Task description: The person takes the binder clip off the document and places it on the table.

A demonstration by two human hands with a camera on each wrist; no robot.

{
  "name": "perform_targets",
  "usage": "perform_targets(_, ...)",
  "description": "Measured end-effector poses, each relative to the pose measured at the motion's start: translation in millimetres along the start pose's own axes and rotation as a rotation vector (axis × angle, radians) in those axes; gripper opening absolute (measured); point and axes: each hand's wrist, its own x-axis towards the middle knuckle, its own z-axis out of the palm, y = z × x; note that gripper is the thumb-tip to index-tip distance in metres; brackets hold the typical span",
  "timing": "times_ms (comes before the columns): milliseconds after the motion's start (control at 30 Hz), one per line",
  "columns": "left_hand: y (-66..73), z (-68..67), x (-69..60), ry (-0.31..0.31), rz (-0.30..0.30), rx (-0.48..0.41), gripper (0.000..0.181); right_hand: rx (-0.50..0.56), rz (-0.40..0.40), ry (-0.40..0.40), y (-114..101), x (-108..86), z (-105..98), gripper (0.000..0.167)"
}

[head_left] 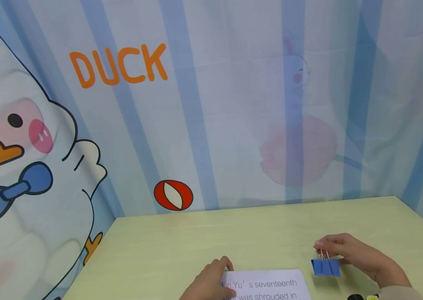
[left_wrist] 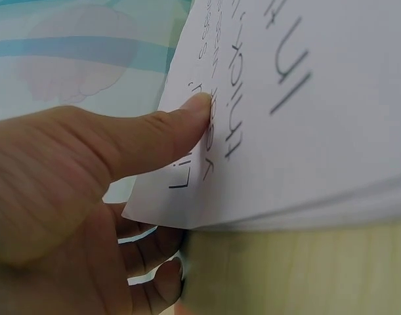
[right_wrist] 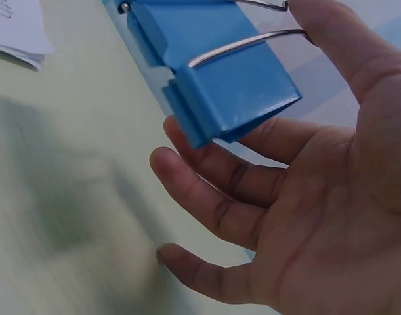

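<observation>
Sheets of printed paper (head_left: 267,285) lie at the table's front edge in the head view. My left hand (head_left: 211,281) pinches their upper left corner. In the left wrist view the thumb presses on the printed side of the paper (left_wrist: 305,131), with fingers curled beneath it. To the right of the paper, my right hand (head_left: 357,254) holds a blue binder clip (head_left: 326,268) by its wire handles, above the table. The right wrist view shows the blue clip (right_wrist: 233,79) close up, thumb at the handles and the other fingers loosely spread below.
A pale yellow table (head_left: 181,241) reaches back to a printed curtain (head_left: 234,104). A black round object (head_left: 355,297) and a yellow-and-black item (head_left: 372,297) show partly at the bottom edge, near the right sleeve (head_left: 400,293).
</observation>
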Motion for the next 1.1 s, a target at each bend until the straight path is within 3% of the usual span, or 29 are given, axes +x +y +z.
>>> perform_targets(300,-1.4,0.1,0.2,0.005,0.018,0.001,0.043,0.009,-0.003,0.012,7,-0.5,1,0.046)
perform_targets(700,-2.1,2.1,0.8,0.002,-0.022,-0.002,0.044,0.018,0.011,0.012,13,-1.2,0,0.047)
perform_targets(867,-3.1,1.7,0.5,-0.003,-0.003,0.016,0.043,0.078,-0.008,-0.006,22,-0.3,-1,0.045)
perform_targets(1100,0.2,0.5,0.3,-0.010,-0.030,0.021,0.041,0.165,-0.059,-0.036,34,-0.1,-3,0.036)
